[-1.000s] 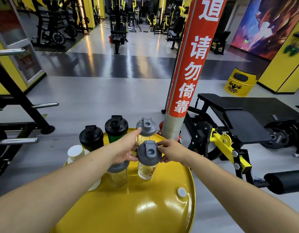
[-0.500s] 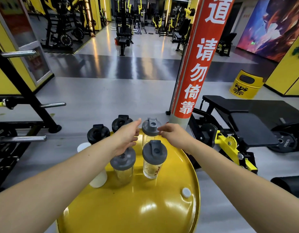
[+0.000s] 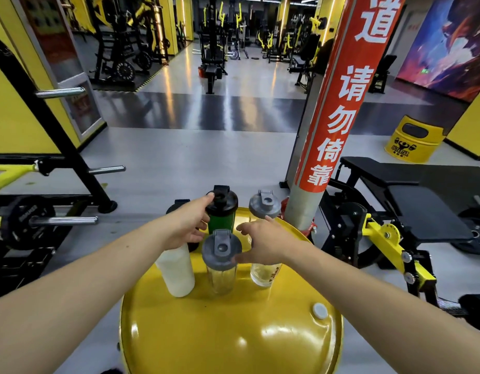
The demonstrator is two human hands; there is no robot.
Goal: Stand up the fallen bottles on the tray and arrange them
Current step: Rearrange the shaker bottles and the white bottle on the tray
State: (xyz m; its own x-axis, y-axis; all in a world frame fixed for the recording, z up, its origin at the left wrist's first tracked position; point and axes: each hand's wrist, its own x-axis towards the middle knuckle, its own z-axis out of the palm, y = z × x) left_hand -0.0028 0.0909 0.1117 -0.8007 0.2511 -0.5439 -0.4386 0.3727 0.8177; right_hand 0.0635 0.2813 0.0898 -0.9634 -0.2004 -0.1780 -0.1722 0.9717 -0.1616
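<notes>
Several shaker bottles stand upright on the round yellow tray (image 3: 233,336). The front row holds a white bottle (image 3: 176,271), a clear bottle with a grey lid (image 3: 221,257) and a clear bottle with yellowish liquid (image 3: 263,275). Behind them stand a green bottle with a black lid (image 3: 222,211), a grey-lidded bottle (image 3: 264,205) and a black-lidded bottle (image 3: 179,204), mostly hidden. My left hand (image 3: 189,225) grips the green bottle from its left, index finger on the lid rim. My right hand (image 3: 263,242) lies palm down over the yellowish bottle's lid, fingers spread.
A red and grey pillar (image 3: 327,141) rises just beyond the tray's far right edge. A black bench with yellow frame (image 3: 411,201) stands to the right, a weight rack with plates (image 3: 31,220) to the left. A small white cap (image 3: 320,310) sits on the tray's right side.
My left hand moved from the grey-lidded back bottle to the green bottle. My right hand dropped back onto the front right clear bottle. The camera view has tilted.
</notes>
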